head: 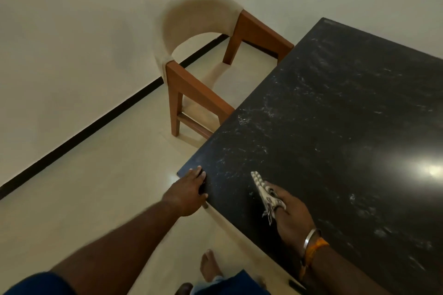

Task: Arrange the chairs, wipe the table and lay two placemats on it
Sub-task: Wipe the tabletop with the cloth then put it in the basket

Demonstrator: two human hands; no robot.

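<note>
A black stone-topped table point(335, 115) fills the right side, its surface streaked with pale smears. A wooden chair point(191, 84) with a curved beige back stands tucked in at the table's far left end. My left hand point(189, 191) rests on the table's near corner, fingers lying over the edge. My right hand point(290, 213) holds a striped white cloth point(263, 189) down on the tabletop near the front edge. No placemats are in view.
Cream walls meet in a corner behind the chair, with a black skirting strip point(96, 124) along the cream tiled floor. My bare foot point(211, 268) stands on the floor beside the table's near edge.
</note>
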